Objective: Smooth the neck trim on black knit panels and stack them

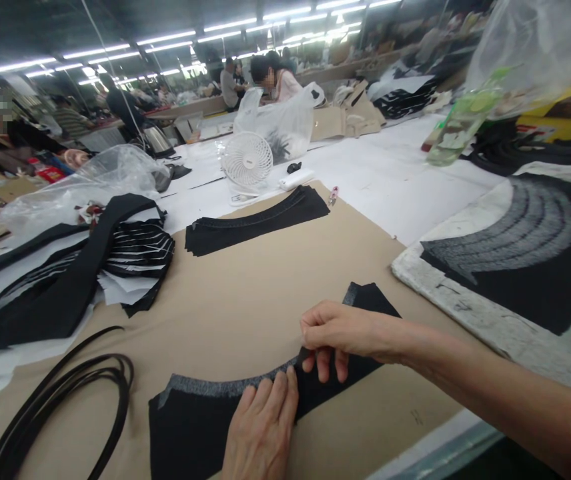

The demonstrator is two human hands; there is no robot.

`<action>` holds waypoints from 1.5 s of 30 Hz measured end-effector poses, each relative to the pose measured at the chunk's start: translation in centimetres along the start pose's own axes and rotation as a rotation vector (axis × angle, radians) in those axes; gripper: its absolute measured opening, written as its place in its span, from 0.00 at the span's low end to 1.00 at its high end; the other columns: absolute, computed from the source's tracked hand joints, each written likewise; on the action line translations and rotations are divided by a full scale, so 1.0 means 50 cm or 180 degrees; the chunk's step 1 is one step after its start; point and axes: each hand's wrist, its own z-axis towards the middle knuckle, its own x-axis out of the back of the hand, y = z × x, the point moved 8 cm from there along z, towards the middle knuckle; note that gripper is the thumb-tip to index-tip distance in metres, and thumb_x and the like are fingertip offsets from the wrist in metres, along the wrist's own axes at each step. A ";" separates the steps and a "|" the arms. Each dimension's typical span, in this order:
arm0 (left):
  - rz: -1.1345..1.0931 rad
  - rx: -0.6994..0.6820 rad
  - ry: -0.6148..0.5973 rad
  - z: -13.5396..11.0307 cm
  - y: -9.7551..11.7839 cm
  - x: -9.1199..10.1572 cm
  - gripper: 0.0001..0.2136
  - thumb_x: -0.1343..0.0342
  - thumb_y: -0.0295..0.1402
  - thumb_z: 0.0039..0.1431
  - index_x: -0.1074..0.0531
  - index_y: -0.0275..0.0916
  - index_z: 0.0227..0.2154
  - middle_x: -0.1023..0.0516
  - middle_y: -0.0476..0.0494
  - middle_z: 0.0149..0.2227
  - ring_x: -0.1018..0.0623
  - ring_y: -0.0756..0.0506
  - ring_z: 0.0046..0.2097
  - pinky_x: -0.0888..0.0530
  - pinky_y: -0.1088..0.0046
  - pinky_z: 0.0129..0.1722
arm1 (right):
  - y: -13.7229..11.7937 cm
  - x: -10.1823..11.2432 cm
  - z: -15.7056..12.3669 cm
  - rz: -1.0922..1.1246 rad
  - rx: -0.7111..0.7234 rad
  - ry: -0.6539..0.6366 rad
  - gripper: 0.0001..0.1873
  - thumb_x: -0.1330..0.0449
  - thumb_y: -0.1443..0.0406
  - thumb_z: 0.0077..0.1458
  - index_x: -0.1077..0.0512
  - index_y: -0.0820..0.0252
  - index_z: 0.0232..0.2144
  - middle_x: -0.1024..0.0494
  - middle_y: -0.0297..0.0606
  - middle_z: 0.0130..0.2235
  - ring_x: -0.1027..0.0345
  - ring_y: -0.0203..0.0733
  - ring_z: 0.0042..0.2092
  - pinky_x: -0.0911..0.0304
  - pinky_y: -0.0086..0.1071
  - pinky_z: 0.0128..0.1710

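Note:
A black curved fabric piece [190, 427] lies on the brown board in front of me, with a grey, glossy-looking band along its inner curve. My left hand [263, 427] rests flat on the middle of this piece, fingers stretched toward the band. Just right of it, my right hand [338, 337] is over the same curved edge, thumb and forefinger pinched together and the other fingers curled. Whatever is in the pinch is too small or hidden to make out. A dark bit of the edge stands up under those fingers.
Farther back on the brown board [235, 287] lies a stack of black curved pieces [260, 223]. Black strips [120, 407] coil at left, near piled fabric [75, 280]. A white fan [248, 160] stands behind. At right, a pale slab [445, 293] bears grey-coated black pieces [560, 287].

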 end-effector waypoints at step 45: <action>-0.0047 0.0195 -0.0166 0.007 0.002 0.001 0.23 0.53 0.25 0.60 0.36 0.43 0.58 0.27 0.47 0.45 0.33 0.46 0.42 0.36 0.68 0.40 | 0.050 0.093 -0.031 -0.4059 -0.0283 0.2028 0.05 0.43 0.65 0.56 0.29 0.60 0.31 0.20 0.44 0.32 0.25 0.54 0.35 0.42 0.35 0.28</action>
